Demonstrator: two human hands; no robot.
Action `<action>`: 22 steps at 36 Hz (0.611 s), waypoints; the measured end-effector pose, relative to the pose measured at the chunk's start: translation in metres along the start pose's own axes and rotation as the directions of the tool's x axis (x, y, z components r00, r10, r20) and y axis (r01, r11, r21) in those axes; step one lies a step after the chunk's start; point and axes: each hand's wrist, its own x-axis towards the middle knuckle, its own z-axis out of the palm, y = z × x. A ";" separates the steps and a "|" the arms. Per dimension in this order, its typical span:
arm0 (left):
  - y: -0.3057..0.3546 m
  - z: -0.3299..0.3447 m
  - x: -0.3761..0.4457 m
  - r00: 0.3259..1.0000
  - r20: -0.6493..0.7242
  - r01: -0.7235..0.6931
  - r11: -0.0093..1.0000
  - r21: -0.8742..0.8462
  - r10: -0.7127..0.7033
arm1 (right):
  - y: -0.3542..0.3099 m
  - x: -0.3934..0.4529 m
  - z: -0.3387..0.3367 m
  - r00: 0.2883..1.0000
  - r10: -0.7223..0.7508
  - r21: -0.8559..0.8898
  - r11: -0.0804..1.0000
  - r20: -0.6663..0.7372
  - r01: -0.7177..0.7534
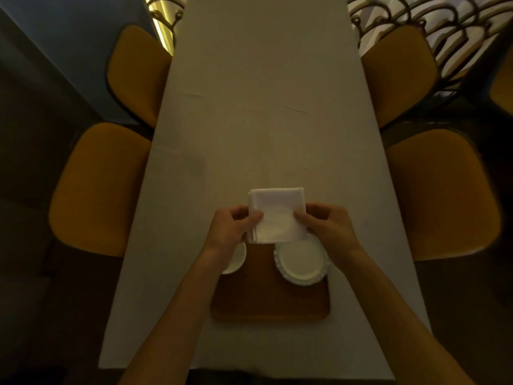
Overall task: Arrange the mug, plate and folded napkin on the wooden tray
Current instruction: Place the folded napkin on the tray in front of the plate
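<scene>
A white folded napkin [276,215] is held in the air above the far end of the wooden tray [270,304]. My left hand [231,229] pinches its left edge and my right hand [329,227] pinches its right edge. On the tray's far right sits a white plate [301,263] with a frilled rim. At the tray's far left a white mug [236,259] shows only partly, hidden under my left wrist.
The tray lies on a long table [263,120] with a pale cloth. Two yellow chairs [100,187] stand along the left side and two more chairs [441,190] along the right. A metal lattice screen [433,20] stands at the back right.
</scene>
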 end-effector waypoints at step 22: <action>-0.119 -0.027 -0.090 0.988 -0.083 0.144 0.976 0.161 -0.132 | 0.095 -0.117 0.016 0.965 0.258 -0.073 0.963 -0.044 -0.261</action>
